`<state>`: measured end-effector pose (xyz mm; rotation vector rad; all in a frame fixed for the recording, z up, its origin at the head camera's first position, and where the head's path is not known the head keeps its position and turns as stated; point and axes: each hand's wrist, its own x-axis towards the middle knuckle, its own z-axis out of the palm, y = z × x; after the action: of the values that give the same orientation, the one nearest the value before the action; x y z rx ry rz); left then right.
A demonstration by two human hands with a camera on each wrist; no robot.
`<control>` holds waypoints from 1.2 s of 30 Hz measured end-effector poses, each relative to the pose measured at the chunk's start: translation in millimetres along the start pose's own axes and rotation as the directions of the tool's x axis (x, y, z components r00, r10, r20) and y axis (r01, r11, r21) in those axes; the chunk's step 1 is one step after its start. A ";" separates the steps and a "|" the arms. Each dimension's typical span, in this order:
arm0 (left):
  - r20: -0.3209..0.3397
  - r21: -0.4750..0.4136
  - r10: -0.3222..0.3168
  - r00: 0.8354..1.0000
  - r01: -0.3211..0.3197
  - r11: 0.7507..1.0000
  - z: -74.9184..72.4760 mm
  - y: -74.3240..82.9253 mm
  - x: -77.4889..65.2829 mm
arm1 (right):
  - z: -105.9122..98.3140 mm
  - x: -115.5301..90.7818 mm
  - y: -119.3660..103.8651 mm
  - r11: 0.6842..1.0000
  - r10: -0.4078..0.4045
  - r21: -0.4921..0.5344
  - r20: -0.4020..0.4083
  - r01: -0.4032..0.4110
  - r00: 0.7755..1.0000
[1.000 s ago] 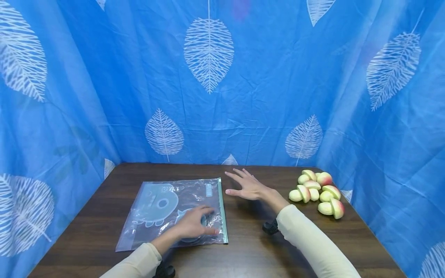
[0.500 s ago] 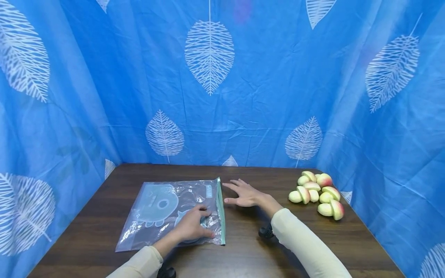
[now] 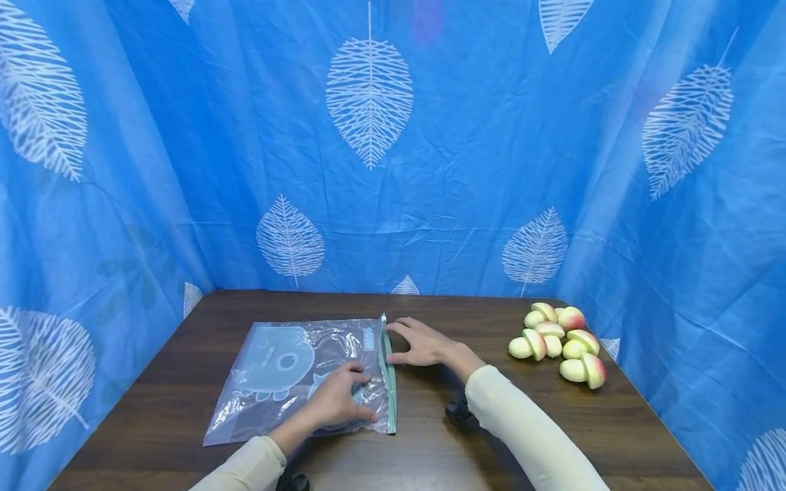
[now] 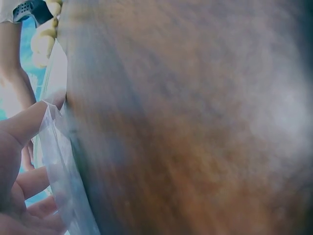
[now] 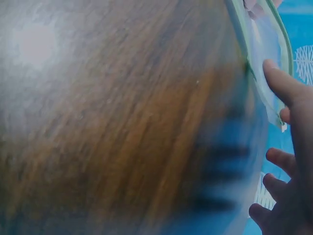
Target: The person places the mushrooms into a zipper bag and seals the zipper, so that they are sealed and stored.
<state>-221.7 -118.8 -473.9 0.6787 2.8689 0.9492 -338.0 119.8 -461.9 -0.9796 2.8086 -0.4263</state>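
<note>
A clear zip bag (image 3: 279, 358) with pale cartoon prints and a green zip edge lies flat on the table. My left hand (image 3: 340, 397) is on its upper film, thumb and fingers curled, pinching the plastic into a raised fold that shows in the left wrist view. At the green edge the two sides of the mouth stand slightly apart. My right hand (image 3: 422, 342) is at the far part of that edge, its thumb (image 5: 281, 81) and index finger spread and right at the rim, other fingers loosely bent.
Several pale yellow-green, pink-tipped mushroom-shaped pieces (image 3: 574, 369) sit in a cluster at the right back of the dark wooden table (image 3: 479, 443). A blue curtain (image 3: 454, 136) with white leaf prints surrounds the back and sides.
My left fingers have drawn together on the film, and the bag's green edge has shifted slightly left and parted. My right hand has moved left to the edge.
</note>
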 end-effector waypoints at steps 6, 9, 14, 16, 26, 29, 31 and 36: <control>0.011 -0.026 -0.018 1.000 0.018 0.999 -2.3 0.2 -2.2 | 0.6 -0.9 -0.2 0.998 0.053 0.024 0.072 -0.055 0.996; 0.011 -0.056 -0.026 1.000 0.027 0.998 -5.5 -0.2 -6.1 | 1.9 -0.6 0.8 0.996 0.079 0.028 0.106 -0.082 0.991; 0.022 -0.093 -0.053 0.998 0.055 0.994 -13.2 -1.3 -11.4 | 2.2 0.8 1.3 0.995 0.091 0.025 0.143 -0.096 0.985; 0.033 -0.099 -0.060 0.998 0.063 0.993 -15.7 -2.7 -12.4 | 2.3 1.4 1.2 0.995 0.095 0.028 0.155 -0.101 0.983; 0.062 -0.091 -0.096 0.993 0.101 0.991 -19.1 -1.8 -10.0 | 8.4 2.3 2.2 0.992 0.115 0.039 0.143 -0.122 0.983; 0.052 -0.079 -0.113 0.992 0.117 0.990 -17.4 1.5 -8.8 | 8.4 1.1 2.3 0.992 0.118 0.037 0.139 -0.124 0.983; 0.039 -0.072 -0.129 0.991 0.132 0.989 -16.0 4.2 -7.9 | 7.9 0.3 1.8 0.991 0.118 0.043 0.138 -0.125 0.983; -0.016 -0.031 -0.163 0.986 0.163 0.986 -11.1 11.7 -3.8 | 6.0 -1.5 0.5 0.990 0.121 0.053 0.139 -0.129 0.983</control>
<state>-215.6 -118.2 -458.5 0.4265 2.8660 0.9779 -335.8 119.7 -467.8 -0.7829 2.6985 -0.4118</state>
